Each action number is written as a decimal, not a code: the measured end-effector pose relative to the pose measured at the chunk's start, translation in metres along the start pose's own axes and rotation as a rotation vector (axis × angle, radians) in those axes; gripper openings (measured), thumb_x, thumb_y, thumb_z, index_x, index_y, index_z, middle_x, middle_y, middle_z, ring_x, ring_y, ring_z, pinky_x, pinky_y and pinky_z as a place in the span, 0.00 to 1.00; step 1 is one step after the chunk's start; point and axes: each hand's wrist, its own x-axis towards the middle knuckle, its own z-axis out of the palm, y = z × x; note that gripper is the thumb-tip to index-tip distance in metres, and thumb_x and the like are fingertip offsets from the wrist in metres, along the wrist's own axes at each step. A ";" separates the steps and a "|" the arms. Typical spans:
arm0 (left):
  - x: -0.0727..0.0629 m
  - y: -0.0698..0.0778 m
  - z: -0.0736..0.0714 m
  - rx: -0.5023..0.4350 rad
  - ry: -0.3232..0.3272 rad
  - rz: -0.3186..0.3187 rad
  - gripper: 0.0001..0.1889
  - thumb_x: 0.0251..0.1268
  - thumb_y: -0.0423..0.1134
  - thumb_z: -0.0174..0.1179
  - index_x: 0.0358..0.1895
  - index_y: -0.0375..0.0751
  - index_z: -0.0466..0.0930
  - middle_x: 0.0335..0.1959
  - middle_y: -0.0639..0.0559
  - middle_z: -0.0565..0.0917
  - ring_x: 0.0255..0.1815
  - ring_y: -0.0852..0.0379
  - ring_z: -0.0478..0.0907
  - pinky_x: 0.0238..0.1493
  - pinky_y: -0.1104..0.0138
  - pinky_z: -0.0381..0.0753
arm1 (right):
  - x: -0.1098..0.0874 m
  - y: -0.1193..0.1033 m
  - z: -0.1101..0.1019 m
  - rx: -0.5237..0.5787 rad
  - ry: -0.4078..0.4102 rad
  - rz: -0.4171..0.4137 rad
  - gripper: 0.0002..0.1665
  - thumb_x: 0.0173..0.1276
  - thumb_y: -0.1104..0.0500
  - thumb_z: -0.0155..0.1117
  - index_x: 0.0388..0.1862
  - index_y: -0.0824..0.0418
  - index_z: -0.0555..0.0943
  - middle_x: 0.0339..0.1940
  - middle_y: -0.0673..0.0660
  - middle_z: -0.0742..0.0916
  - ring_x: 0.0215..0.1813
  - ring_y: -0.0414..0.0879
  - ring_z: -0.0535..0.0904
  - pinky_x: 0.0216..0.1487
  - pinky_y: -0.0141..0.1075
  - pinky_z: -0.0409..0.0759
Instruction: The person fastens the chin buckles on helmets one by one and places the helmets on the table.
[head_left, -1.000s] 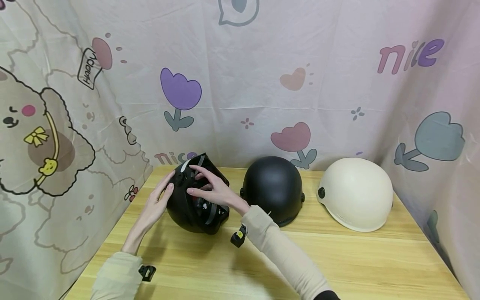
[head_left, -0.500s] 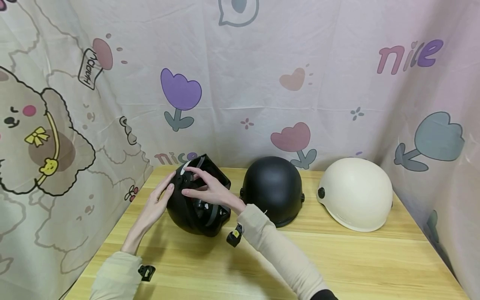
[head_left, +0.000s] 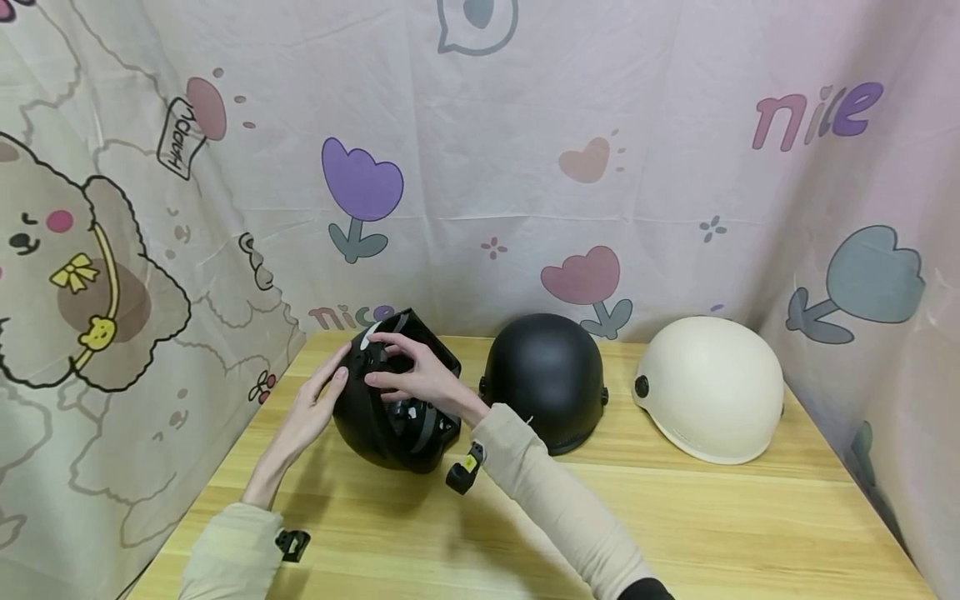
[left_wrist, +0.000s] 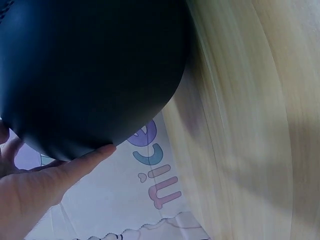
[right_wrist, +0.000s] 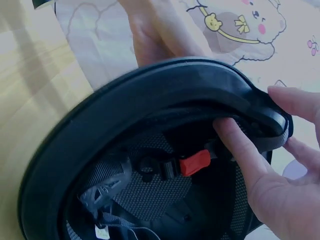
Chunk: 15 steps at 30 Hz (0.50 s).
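A black full-face helmet [head_left: 375, 433] is tipped on the table, its opening turned right. My left hand [head_left: 318, 396] rests against the shell from the left, thumb and fingers fairly straight; in the left wrist view the thumb [left_wrist: 85, 167] lies along the shell [left_wrist: 95, 70]. With my right hand [head_left: 427, 379] I pinch the helmet's rim, one finger [right_wrist: 240, 147] inside and others outside. A red buckle [right_wrist: 195, 163] on its strap, a mesh lining and a white tag [right_wrist: 102, 232] show inside. A raised dark visor [head_left: 435, 342] stands at the back.
A matte black open-face helmet [head_left: 545, 375] stands close to the right of my right wrist. Farther right is a cream helmet [head_left: 716, 387] with a black side knob. The wooden table [head_left: 712, 533] ends at a printed cloth backdrop [head_left: 480, 167].
My right hand has shifted slightly left along the rim, and one finger now shows lower inside the opening. The helmet has tipped slightly toward me. My left hand stays on the shell.
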 end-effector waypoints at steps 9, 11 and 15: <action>0.000 -0.001 0.002 0.053 0.049 -0.085 0.29 0.82 0.54 0.42 0.81 0.53 0.55 0.79 0.39 0.62 0.77 0.37 0.63 0.73 0.45 0.64 | 0.001 0.003 0.000 0.041 0.047 -0.020 0.36 0.68 0.64 0.68 0.73 0.48 0.71 0.59 0.55 0.75 0.44 0.46 0.86 0.46 0.44 0.88; 0.001 0.001 0.001 0.060 0.050 -0.102 0.30 0.82 0.55 0.42 0.81 0.53 0.55 0.79 0.41 0.62 0.77 0.39 0.64 0.73 0.59 0.68 | 0.001 0.003 0.000 0.052 0.056 -0.028 0.36 0.68 0.65 0.68 0.73 0.49 0.71 0.59 0.56 0.76 0.45 0.46 0.86 0.46 0.44 0.88; 0.002 0.005 0.000 0.049 0.062 -0.100 0.30 0.81 0.55 0.43 0.80 0.51 0.56 0.79 0.44 0.62 0.77 0.42 0.64 0.60 0.87 0.63 | 0.001 0.004 -0.001 0.077 0.085 -0.050 0.35 0.68 0.65 0.67 0.73 0.51 0.71 0.63 0.59 0.76 0.45 0.48 0.87 0.46 0.46 0.88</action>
